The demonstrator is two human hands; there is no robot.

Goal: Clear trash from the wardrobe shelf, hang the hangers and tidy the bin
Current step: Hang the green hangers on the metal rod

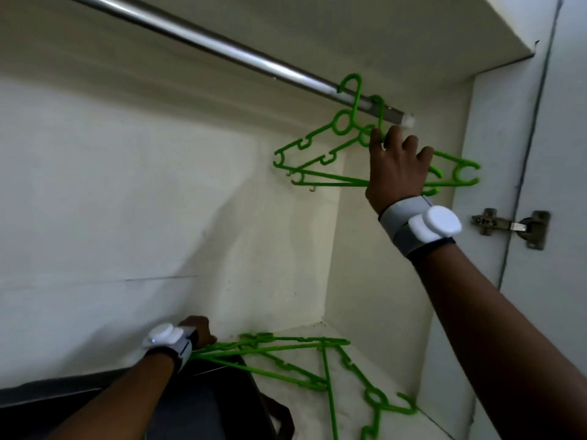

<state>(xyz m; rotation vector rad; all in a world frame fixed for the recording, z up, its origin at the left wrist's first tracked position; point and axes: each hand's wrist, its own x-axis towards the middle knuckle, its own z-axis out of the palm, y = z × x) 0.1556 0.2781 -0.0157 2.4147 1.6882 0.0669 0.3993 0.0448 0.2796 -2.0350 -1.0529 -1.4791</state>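
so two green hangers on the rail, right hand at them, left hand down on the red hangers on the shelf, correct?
Not quite: the head view shows the hangers on the shelf are green, not red. The rest holds: two hangers on the rail, right hand there, left hand below.

Cream wardrobe walls (pixel 127 185), metal hinge (pixel 511 225)

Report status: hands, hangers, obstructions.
Right hand at two green hangers on the rod. Left hand gripping loose hangers on shelf. Dark bag beneath them.

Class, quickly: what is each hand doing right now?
Left hand: closed on green hangers lying on the shelf.
Right hand: gripping a hanger at the rail.
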